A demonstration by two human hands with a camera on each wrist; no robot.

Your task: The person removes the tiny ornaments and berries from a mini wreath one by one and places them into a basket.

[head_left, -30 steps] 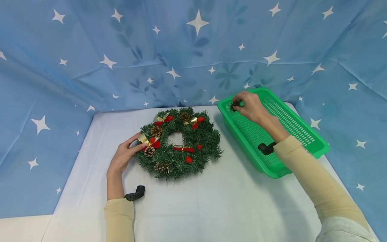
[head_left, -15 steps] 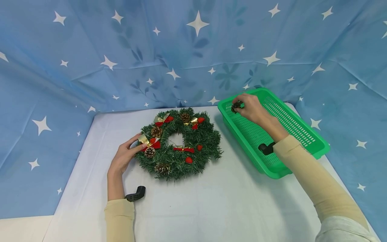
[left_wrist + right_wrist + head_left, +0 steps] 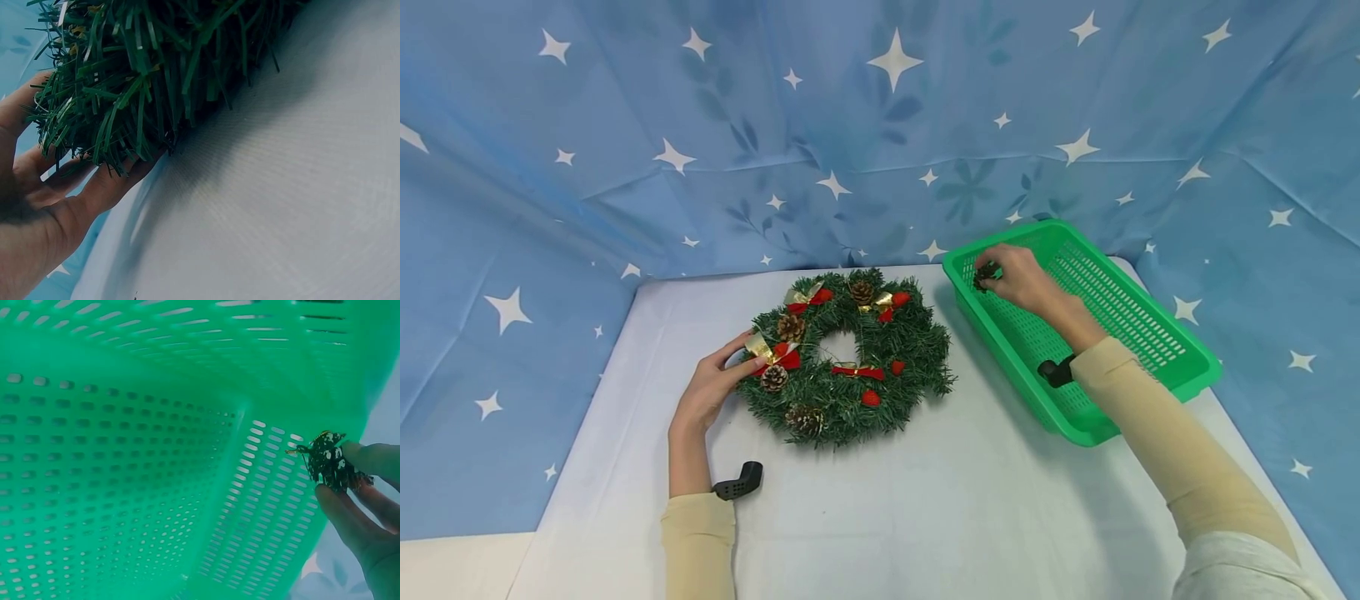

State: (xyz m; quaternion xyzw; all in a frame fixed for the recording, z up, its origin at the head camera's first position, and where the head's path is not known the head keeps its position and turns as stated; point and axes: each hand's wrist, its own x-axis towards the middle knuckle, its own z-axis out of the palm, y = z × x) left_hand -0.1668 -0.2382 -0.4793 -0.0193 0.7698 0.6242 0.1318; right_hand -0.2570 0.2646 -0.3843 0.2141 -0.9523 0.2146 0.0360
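basket point(image 3: 1015, 368): smooth plastic | wreath point(image 3: 917, 346): bristly plastic | pinecone point(image 3: 328, 464): rough | tablecloth point(image 3: 887, 517): matt cloth

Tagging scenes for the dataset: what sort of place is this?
Probably a staged tabletop recording setup: blue star-print cloth hangs behind a white-covered table, and a black device sits at each wrist.

Obscures part of a pinecone point(image 3: 326, 461) with the right hand point(image 3: 1021, 281), with a wreath point(image 3: 150, 69) cropped atop the left wrist view.

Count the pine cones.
5: one pine cone in the right hand; on the wreath, top cone, upper-left cone, lower-left cone, bottom cone. Others may be hidden.
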